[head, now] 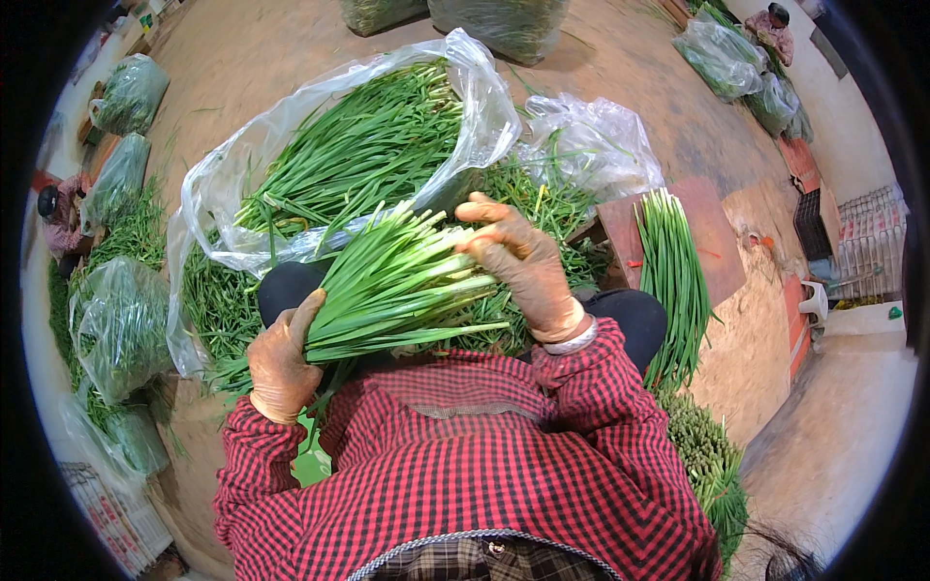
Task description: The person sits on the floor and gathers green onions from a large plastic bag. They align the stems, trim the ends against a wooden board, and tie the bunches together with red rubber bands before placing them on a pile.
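My left hand (287,356), in a thin soiled glove, is closed around the leafy part of a bunch of green garlic chives (399,290). The pale stem ends fan out to the upper right. At those ends is my gloved right hand (523,269), its fingers bent and thumb near the stems; whether it pinches one I cannot tell. Beyond the bunch lies an open clear plastic bag (225,167) full of more chives (378,138). To the right, a neat bundle of chives (672,283) rests on a reddish-brown board (716,240) with a red band beside it.
Loose chive leaves (218,305) lie around my knees. A crumpled plastic bag (603,145) sits behind the board. Stacked bundles (701,450) stand at my right side. Filled bags (120,327) line the left, and others stand at the top. Co-workers sit at far left (62,214) and upper right (771,33).
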Demonstrator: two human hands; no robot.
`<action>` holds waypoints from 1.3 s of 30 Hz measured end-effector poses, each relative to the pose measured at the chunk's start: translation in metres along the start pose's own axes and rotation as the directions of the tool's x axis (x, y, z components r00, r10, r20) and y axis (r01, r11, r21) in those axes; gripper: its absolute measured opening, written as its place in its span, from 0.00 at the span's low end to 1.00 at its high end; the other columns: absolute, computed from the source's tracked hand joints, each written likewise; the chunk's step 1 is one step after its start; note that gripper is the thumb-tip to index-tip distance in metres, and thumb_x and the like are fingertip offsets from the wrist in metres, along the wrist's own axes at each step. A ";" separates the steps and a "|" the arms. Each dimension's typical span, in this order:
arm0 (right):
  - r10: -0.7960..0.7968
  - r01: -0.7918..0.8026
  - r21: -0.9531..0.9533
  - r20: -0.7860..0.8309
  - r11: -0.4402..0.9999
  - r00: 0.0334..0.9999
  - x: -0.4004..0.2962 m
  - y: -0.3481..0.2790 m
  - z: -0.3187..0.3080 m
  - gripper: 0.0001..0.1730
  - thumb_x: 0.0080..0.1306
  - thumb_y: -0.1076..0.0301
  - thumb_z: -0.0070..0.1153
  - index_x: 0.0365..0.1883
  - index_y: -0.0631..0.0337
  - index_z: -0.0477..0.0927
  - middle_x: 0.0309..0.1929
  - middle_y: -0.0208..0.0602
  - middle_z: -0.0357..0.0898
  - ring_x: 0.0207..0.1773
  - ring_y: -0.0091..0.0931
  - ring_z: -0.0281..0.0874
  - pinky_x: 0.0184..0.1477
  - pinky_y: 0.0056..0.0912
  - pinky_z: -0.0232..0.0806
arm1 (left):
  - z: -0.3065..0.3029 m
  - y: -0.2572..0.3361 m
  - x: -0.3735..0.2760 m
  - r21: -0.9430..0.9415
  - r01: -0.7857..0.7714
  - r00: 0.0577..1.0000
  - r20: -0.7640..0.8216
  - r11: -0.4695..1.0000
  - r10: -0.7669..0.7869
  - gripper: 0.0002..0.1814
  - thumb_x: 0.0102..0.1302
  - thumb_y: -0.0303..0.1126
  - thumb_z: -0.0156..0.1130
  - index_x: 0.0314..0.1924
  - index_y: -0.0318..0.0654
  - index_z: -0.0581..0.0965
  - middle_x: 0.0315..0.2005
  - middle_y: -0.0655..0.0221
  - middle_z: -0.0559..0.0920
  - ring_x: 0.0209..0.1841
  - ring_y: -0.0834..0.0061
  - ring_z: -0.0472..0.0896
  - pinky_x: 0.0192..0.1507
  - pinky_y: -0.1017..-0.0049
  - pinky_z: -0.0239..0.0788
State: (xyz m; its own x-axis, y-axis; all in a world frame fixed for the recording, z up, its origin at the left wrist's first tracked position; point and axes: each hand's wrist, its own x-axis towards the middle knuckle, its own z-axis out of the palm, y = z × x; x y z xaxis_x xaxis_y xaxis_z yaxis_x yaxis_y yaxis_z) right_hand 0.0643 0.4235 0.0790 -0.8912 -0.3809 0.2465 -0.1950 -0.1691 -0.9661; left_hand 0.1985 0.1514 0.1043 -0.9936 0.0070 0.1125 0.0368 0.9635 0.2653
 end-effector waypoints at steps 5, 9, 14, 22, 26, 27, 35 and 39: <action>0.030 -0.030 0.001 -0.095 1.000 0.995 0.001 0.007 -0.030 0.07 0.64 0.69 0.56 0.30 0.63 0.81 0.44 0.34 0.78 0.57 0.31 0.71 0.60 0.33 0.60 | 0.002 0.001 0.000 -0.054 -0.019 1.000 -0.016 0.998 0.018 0.35 0.46 0.25 0.64 0.58 0.50 0.71 0.37 0.63 0.80 0.36 0.58 0.80 0.35 0.66 0.71; 0.019 -0.132 -0.374 -0.290 0.918 0.957 -0.005 0.017 -0.058 0.09 0.59 0.67 0.61 0.36 0.61 0.81 0.54 0.38 0.73 0.61 0.31 0.66 0.64 0.34 0.55 | 0.001 -0.003 -0.006 -0.038 0.021 1.000 -0.009 0.999 -0.022 0.36 0.45 0.24 0.64 0.59 0.50 0.70 0.38 0.63 0.80 0.37 0.58 0.80 0.35 0.66 0.71; 0.351 -0.322 -0.210 0.119 0.923 0.929 -0.014 -0.001 -0.016 0.29 0.56 0.63 0.66 0.55 0.59 0.72 0.57 0.39 0.70 0.60 0.29 0.66 0.63 0.32 0.57 | 0.008 -0.002 -0.008 0.003 0.050 0.998 -0.022 0.999 -0.050 0.36 0.45 0.22 0.64 0.59 0.49 0.71 0.39 0.63 0.80 0.38 0.58 0.80 0.37 0.67 0.72; 0.462 -0.524 0.206 0.284 0.827 0.840 -0.007 0.014 0.019 0.37 0.57 0.74 0.64 0.64 0.59 0.62 0.52 0.28 0.73 0.53 0.20 0.70 0.56 0.25 0.64 | 0.008 -0.005 -0.013 0.085 0.021 1.000 0.007 0.996 -0.022 0.40 0.41 0.19 0.63 0.60 0.48 0.70 0.40 0.62 0.79 0.37 0.56 0.79 0.35 0.65 0.71; 0.401 -0.435 0.213 0.185 0.875 0.897 -0.018 0.040 0.031 0.37 0.55 0.78 0.62 0.64 0.58 0.63 0.50 0.26 0.74 0.50 0.18 0.70 0.53 0.23 0.65 | 0.008 -0.009 -0.015 0.126 0.008 0.999 0.044 0.992 -0.014 0.44 0.36 0.17 0.61 0.60 0.50 0.69 0.44 0.60 0.77 0.38 0.55 0.78 0.35 0.62 0.71; 0.411 -0.435 0.206 0.153 0.876 0.899 -0.019 0.041 0.034 0.37 0.54 0.79 0.61 0.63 0.58 0.64 0.48 0.25 0.74 0.49 0.18 0.70 0.52 0.23 0.66 | 0.009 -0.010 -0.016 0.124 0.008 0.999 0.040 0.992 -0.013 0.44 0.36 0.17 0.61 0.60 0.50 0.69 0.44 0.60 0.77 0.38 0.55 0.78 0.36 0.62 0.71; 0.245 -0.175 -0.309 0.202 0.935 0.948 -0.028 0.038 0.014 0.20 0.55 0.76 0.56 0.48 0.64 0.74 0.52 0.41 0.71 0.57 0.32 0.67 0.59 0.34 0.60 | 0.007 -0.015 -0.014 0.063 0.045 0.997 0.060 0.997 -0.049 0.44 0.38 0.18 0.62 0.62 0.48 0.68 0.44 0.61 0.78 0.39 0.55 0.79 0.36 0.64 0.71; 0.208 -0.165 -0.203 0.216 0.965 0.954 -0.034 0.026 -0.020 0.10 0.60 0.74 0.58 0.41 0.59 0.78 0.53 0.36 0.73 0.66 0.34 0.61 0.66 0.36 0.54 | 0.005 -0.018 -0.010 -0.053 0.104 0.992 0.078 0.993 -0.100 0.41 0.42 0.22 0.64 0.61 0.47 0.68 0.43 0.60 0.80 0.40 0.57 0.79 0.38 0.65 0.72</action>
State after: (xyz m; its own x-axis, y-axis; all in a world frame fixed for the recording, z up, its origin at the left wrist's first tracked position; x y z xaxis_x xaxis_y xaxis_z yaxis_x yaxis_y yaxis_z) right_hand 0.0815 0.4499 0.0435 -0.8021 -0.5951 0.0502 -0.1246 0.0845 -0.9886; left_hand 0.2077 0.1350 0.0940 -0.9976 -0.0682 0.0100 -0.0612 0.9435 0.3256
